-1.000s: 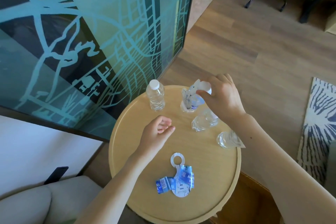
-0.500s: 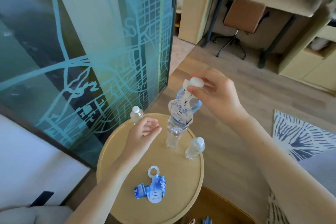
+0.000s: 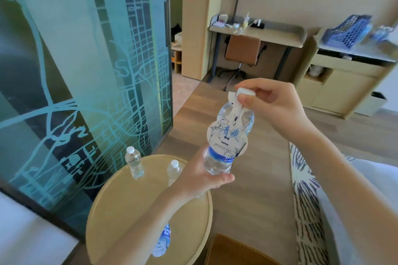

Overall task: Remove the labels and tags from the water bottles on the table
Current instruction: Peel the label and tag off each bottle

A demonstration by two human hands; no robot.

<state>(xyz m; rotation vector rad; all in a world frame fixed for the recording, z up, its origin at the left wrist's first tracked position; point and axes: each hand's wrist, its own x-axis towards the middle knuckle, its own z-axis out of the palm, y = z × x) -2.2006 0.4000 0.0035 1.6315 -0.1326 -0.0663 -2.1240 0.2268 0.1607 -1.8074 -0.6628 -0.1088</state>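
- Above the right edge of the round tabletop (image 3: 120, 211), you hold a clear water bottle (image 3: 216, 165) up in the air, roughly upright.
- It carries a blue label band (image 3: 219, 155) round its middle, and a white paper tag (image 3: 228, 133) hangs from its neck over the front.
- Your left hand (image 3: 198, 178) grips the bottle's lower part, fingers curled round it.
- Your right hand (image 3: 273, 103) pinches the white cap (image 3: 246, 93) between thumb and fingers, the thumb touching the tag's top loop.
- The tag shows "清爽" in blue brush script; the smaller lines beneath it and the print on the blue band are too small to read.
- Two plain bottles stand on the tabletop: one (image 3: 134, 162) at the far left edge, another (image 3: 174, 171) near the far edge, partly behind your left hand.
- Loose blue-and-white label pieces (image 3: 162, 241) lie toward the near edge, partly hidden by your left forearm.
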